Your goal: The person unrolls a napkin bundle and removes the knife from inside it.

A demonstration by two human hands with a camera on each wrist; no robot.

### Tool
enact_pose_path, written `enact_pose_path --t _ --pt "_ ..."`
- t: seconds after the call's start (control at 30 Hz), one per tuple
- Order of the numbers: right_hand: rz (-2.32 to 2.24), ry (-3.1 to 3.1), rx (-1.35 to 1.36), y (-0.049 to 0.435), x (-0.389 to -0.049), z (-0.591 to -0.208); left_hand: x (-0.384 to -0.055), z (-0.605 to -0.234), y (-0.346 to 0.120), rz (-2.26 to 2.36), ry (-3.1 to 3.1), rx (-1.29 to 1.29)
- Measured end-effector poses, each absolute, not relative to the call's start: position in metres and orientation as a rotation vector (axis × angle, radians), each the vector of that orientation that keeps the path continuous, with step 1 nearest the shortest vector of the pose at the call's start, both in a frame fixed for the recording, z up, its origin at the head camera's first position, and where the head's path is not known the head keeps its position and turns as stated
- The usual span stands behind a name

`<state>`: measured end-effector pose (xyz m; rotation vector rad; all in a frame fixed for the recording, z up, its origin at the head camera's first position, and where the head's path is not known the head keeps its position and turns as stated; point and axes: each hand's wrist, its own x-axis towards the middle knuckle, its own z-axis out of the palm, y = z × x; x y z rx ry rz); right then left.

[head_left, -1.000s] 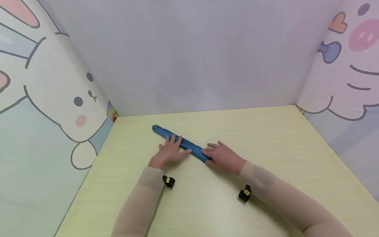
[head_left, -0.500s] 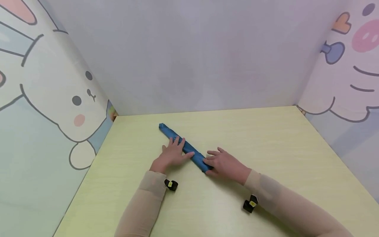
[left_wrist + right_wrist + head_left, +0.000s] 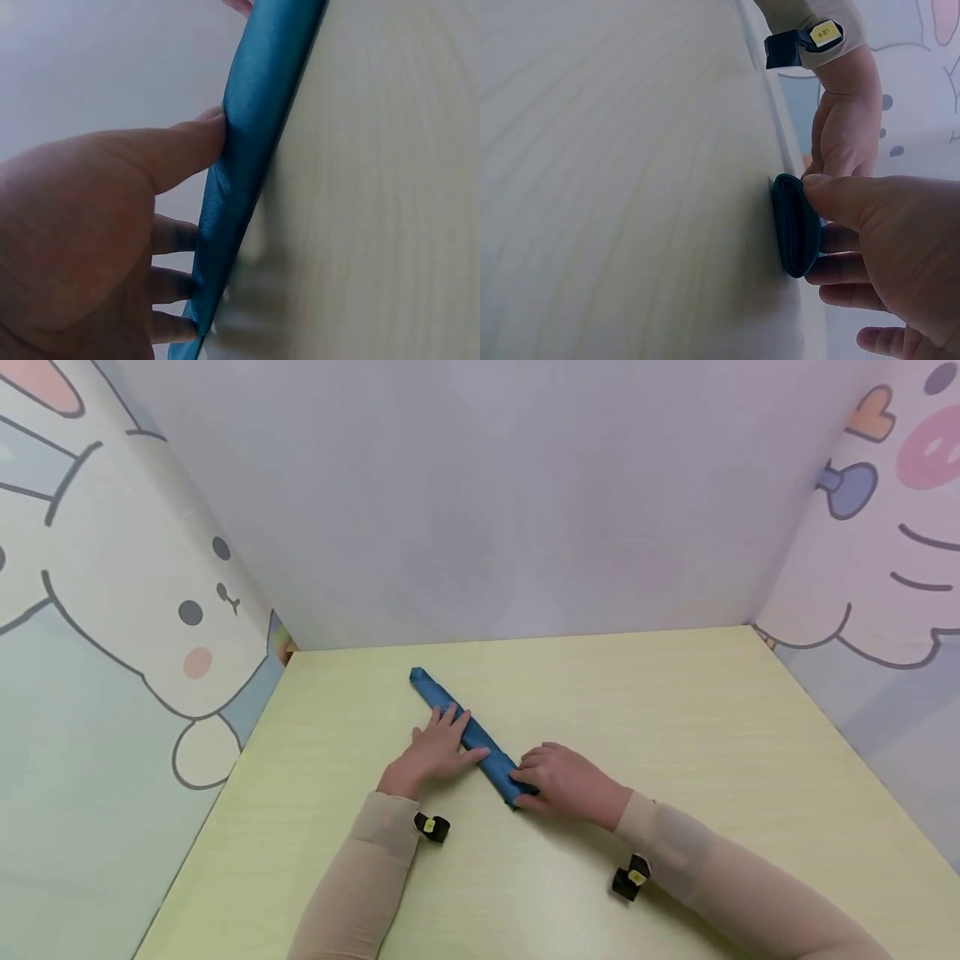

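A long, narrow roll of shiny blue cloth [image 3: 483, 747] lies diagonally across the table, from back left to the middle. My left hand [image 3: 435, 752] rests on its middle with fingers spread; in the left wrist view the thumb lies against the cloth roll [image 3: 255, 112] and the other fingertips touch it farther along. My right hand [image 3: 566, 783] pinches the near end, thumb on the front side and fingers bent over the other. From the right wrist, the end of the cloth roll [image 3: 795, 225] shows as flattened layers between thumb and fingers.
The pale wooden table [image 3: 675, 718] meets a plain grey-white backdrop [image 3: 480, 510] at its back edge. Side panels carry a cartoon rabbit [image 3: 150, 602] and a pig [image 3: 900, 527]. Small black camera mounts hang at both wrists.
The cloth roll has turned steeper: its far end shifted right and its near end came towards me. Both hands moved slightly with it. My right fingers are now more bent around the end.
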<state>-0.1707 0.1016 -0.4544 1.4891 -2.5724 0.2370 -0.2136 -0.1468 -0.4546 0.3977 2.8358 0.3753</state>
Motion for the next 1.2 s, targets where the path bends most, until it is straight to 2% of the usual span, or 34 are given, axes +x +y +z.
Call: enact_pose_path --t 0.47,0.83,1.2 --pt "0.262 -2.601 1.435 0.102 -0.170 -0.453 -0.214 -0.454 -0.144 0.405 2.818 0.390" --pt "0.631 -2.868 1.402 0.105 -0.209 -0.453 -0.216 -0.448 -0.160 0.432 2.876 0.321" --pt "0.620 -2.833 1.583 0.090 -0.218 -0.467 -0.219 -0.452 -0.166 0.373 2.867 0.328"
